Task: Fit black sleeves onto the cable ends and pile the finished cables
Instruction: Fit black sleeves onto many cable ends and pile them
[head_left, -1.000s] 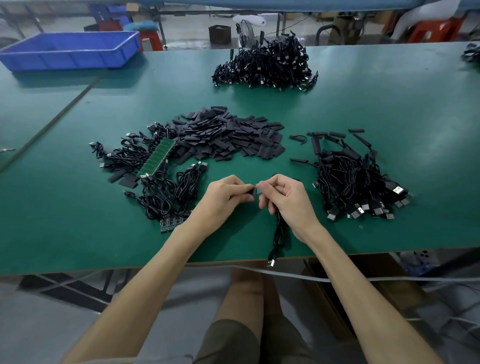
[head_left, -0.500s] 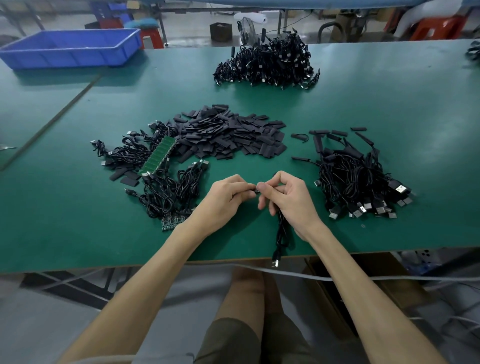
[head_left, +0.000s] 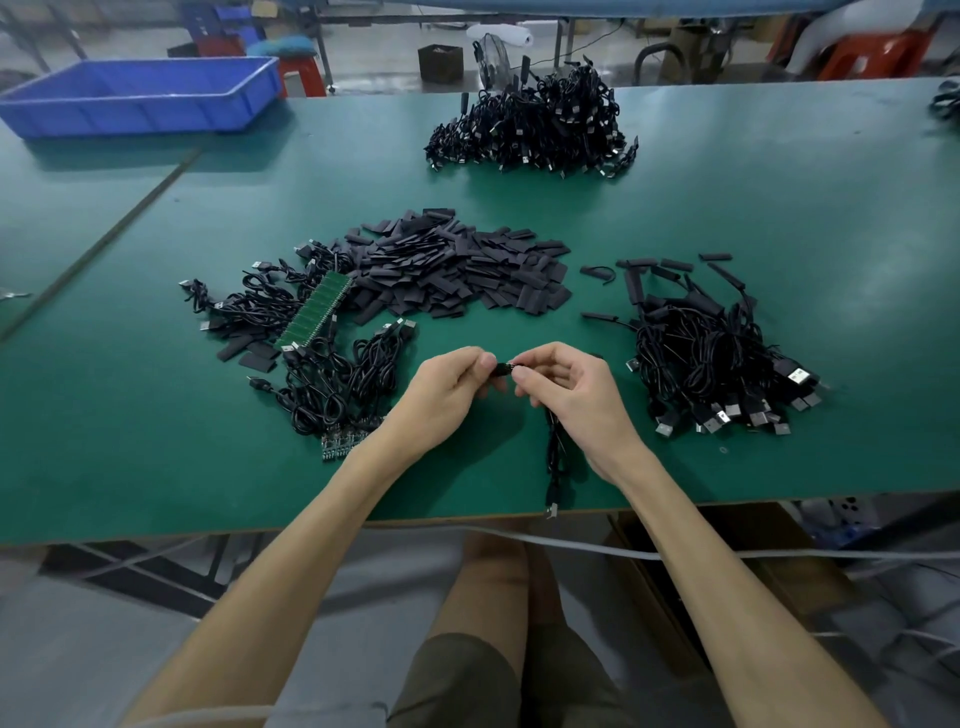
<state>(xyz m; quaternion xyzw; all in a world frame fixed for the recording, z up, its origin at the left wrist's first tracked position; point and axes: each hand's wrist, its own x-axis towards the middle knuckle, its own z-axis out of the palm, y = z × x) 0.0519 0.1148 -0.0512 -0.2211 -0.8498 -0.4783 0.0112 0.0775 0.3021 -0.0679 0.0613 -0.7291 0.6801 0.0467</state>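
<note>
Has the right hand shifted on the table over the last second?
No real shift: the right hand sits the same way beside the cable pile; only its fingers adjust on the cable end.

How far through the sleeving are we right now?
Done, apparently: a pile of cables right of the hands, with sleeves on many ends, and possibly the far heap. In hand: the left hand and right hand hold a black sleeve between them, the cable hanging from the right grip. Left: unsleeved cables on the left and a big stock of loose sleeves.
</note>
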